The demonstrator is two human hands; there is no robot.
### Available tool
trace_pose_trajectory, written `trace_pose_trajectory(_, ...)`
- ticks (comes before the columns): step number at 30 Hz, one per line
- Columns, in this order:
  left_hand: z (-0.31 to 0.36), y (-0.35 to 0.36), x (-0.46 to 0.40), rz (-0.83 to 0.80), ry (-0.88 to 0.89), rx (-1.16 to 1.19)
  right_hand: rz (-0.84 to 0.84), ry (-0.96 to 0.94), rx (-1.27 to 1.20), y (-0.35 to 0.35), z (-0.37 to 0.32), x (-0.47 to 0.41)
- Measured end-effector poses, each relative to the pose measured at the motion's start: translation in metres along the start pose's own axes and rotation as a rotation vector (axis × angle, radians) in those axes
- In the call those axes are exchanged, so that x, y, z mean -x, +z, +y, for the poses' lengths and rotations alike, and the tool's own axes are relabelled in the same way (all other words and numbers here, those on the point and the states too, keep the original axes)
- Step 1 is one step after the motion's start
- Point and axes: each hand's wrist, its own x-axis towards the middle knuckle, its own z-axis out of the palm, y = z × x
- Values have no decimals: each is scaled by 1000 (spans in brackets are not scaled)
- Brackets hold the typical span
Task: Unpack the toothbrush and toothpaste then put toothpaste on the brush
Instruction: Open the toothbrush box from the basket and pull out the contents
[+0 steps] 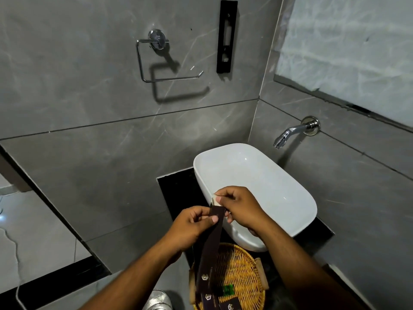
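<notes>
- One glossy white oval basin (257, 175) sits on the black bench (169, 186).
- Round woven wicker tray (243, 271) holds small dark packets (230, 306) with pale crest logos; lettering unreadable.
- Long dark matte carton (211, 245), crest-marked, is pinched by the left hand (190, 227); the right hand (240, 206) grips its pale top flap.

The dark box's (210, 249) contents stay hidden inside it. The wicker basket (241, 265) runs off the bottom edge, its small dark packets (230, 306) cut short, logos unreadable.

Black counter (166, 186) carries white basin (257, 175) and wicker basket (241, 265).
</notes>
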Motion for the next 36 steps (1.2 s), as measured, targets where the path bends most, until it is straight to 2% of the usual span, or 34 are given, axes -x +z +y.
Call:
trace_pose_trajectory(5,1,-9,0,50,37,-302,223,171,-485,-4,24,5)
trace_pose_trajectory(6,10,-13,-2,35,82,-462,236,232,-609,-1,31,8)
trace_pose_trajectory(8,36,-20,-12,-81,198,-988,244,349,-829,9,43,13)
trace_pose_trajectory(10,69,-18,-21,-237,200,-1431,218,427,-969,23,52,19)
trace_pose_trajectory(12,93,-8,-30,-352,112,-1694,161,460,-1061,37,56,25)
trace_pose_trajectory(14,110,4,-38,-441,20,-1849,125,482,-1102,49,55,30)
trace_pose_trajectory(18,126,18,-47,-510,-127,-1940,156,555,-1118,60,52,32)
trace_pose_trajectory(25,138,20,-36,-579,-202,-1897,33,565,-857,60,65,33)
trace_pose_trajectory(31,142,8,-31,-532,-180,-1777,-82,496,-758,60,64,35)
trace_pose_trajectory(36,147,-28,-32,-454,-251,-1530,-118,382,-656,46,71,42)
